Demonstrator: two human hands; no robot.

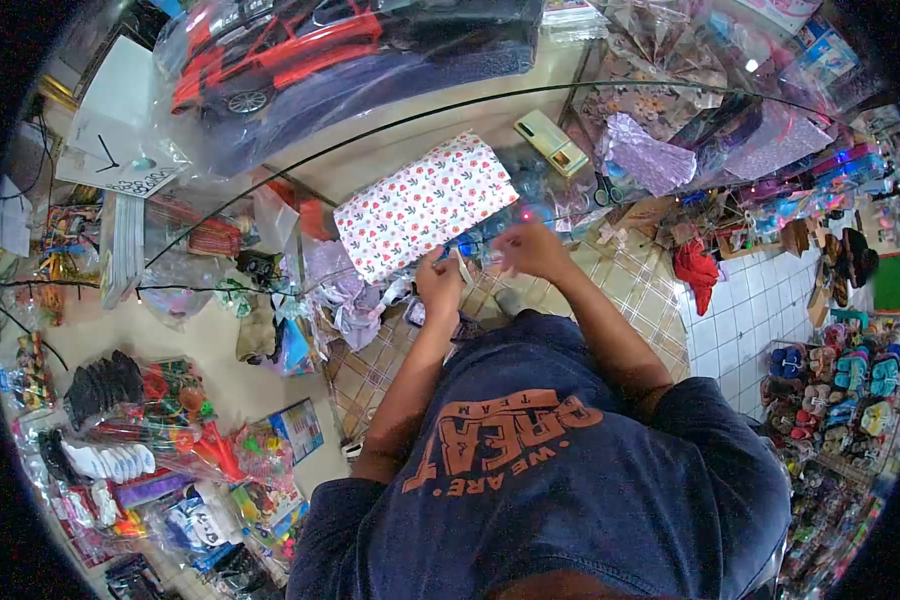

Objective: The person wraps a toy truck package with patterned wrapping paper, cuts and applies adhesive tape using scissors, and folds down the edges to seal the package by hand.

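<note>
A box-shaped parcel in white paper with red flowers [425,205] lies at a slant on the glass counter. My left hand [440,283] is just below the parcel's near edge, with its fingers pinched on a small pale strip [462,268]. To its right, my right hand [530,248] hangs near the parcel's lower right corner, blurred, so its fingers are hard to make out. A pale gold phone [551,143] lies behind and to the right of the parcel. Black-handled scissors [605,190] rest beside crumpled lilac wrapping [648,155].
A red toy car [280,50] in clear plastic stands at the back. A white clock [120,150] is at the left. Packaged goods hang and lie at lower left. Racks of footwear [850,375] stand at the right, beyond a red cloth [695,275].
</note>
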